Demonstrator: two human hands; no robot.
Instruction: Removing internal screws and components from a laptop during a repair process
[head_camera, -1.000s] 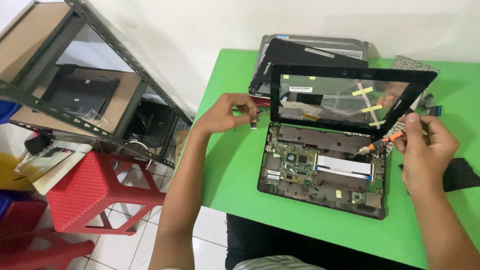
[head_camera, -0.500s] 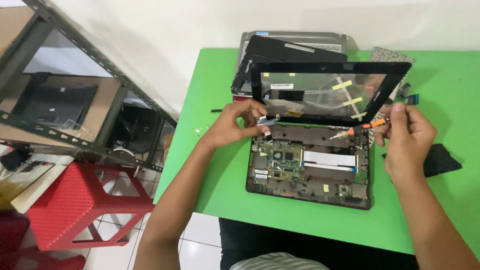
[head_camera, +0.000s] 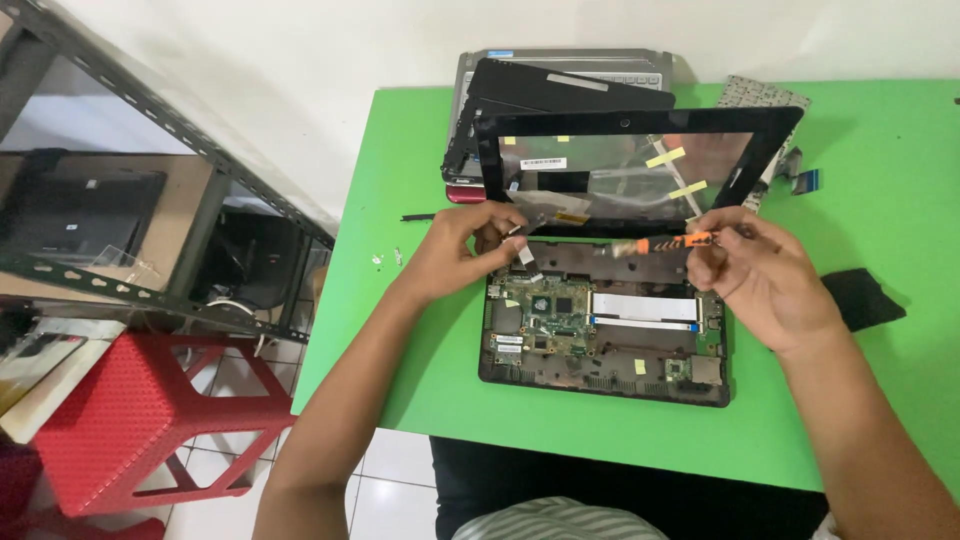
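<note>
Right hand, orange screwdriver, yellow labels

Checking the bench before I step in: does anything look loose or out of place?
Yes. Tiny screws lie loose on the green table near its left edge, left of the left hand. The opened laptop shows its bare circuit board.

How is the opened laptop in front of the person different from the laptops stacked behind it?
The opened laptop lies with its circuit board bare; the stacked laptops are closed. The left hand touches the opened laptop, while nobody touches the stack. The right hand holds an orange screwdriver. Both rest on the green table.
</note>
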